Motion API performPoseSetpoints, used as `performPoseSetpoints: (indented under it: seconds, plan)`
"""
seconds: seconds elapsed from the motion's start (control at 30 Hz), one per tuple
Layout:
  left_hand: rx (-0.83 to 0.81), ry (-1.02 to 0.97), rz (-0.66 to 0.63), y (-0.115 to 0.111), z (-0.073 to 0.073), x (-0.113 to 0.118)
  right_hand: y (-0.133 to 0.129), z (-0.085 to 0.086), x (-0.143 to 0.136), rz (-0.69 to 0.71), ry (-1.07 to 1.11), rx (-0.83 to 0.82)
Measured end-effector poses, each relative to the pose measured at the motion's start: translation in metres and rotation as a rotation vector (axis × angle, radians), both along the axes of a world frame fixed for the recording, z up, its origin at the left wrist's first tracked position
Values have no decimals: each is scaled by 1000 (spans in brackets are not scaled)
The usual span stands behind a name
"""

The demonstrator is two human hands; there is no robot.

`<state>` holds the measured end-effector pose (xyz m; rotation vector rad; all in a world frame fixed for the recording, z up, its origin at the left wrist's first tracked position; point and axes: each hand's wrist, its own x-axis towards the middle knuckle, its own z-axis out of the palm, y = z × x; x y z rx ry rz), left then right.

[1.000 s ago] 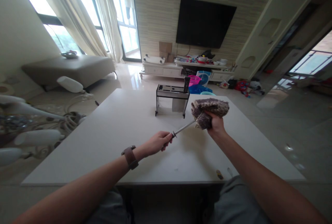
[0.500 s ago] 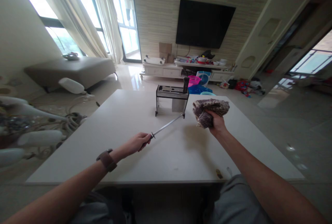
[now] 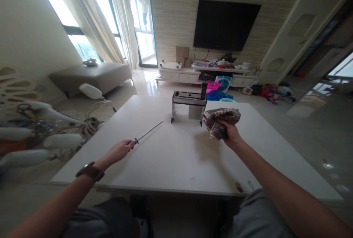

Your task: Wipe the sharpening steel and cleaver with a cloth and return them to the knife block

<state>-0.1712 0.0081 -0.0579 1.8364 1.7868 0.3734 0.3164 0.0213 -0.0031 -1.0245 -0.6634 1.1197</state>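
Observation:
My left hand [image 3: 121,150] is closed round the handle of a honing steel [image 3: 150,131], a thin metal rod with a small guard. The rod points up and to the right, over the left part of the white table [image 3: 165,164]. In my right hand [image 3: 231,132] is a bunched brown and cream cloth [image 3: 220,118], held above the table. Between the two, farther back, stands a knife block [image 3: 189,97] with a dark slotted top and clear sides. One dark handle [image 3: 203,90] sticks up from its right end.
A small brownish object [image 3: 238,187] lies at the table's front edge. Left of the table is a light fixture with white shades [image 3: 63,140]. Beyond the table are a pink basket [image 3: 213,85] and a low white cabinet [image 3: 176,76].
My left hand has moved left with the honing steel, away from the knife block. The cloth in my right hand has come slightly nearer the block. The view has shifted a little left.

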Motion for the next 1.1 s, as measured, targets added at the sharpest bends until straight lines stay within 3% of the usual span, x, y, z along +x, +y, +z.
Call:
performPoseSetpoints:
  seconds: [0.13, 0.47, 0.6, 0.7, 0.77, 0.83, 0.93, 1.0, 1.03, 1.1]
  plan:
    - [-26, 126, 42, 2, -9, 9, -10, 3, -16, 109, 2, -99]
    - [-58, 279, 74, 7, -31, 38, -28, 10, -39, 170, -2, -160]
    - [-22, 309, 71, -1, -28, 42, -36, 13, -47, 187, -10, -152]
    - [64, 313, 120, -4, -14, 55, -46, 16, -56, 276, 2, -178]
    - [152, 146, 155, -8, 1, 73, -56, 19, -65, 365, 8, -185]
    - [78, -332, 72, -17, 19, 95, -67, 23, -76, 464, 14, -165]
    - [-307, -1088, -31, -39, 47, 129, -85, 28, -95, 613, 34, -113]
    - [-531, -1353, -63, -56, 63, 148, -96, 31, -104, 694, -16, -101]
    - [-603, -1421, -21, -63, 69, 154, -100, 33, -106, 680, -122, -80]
    - [-677, -1501, 116, -72, 79, 164, -104, 39, -103, 509, -442, 3]
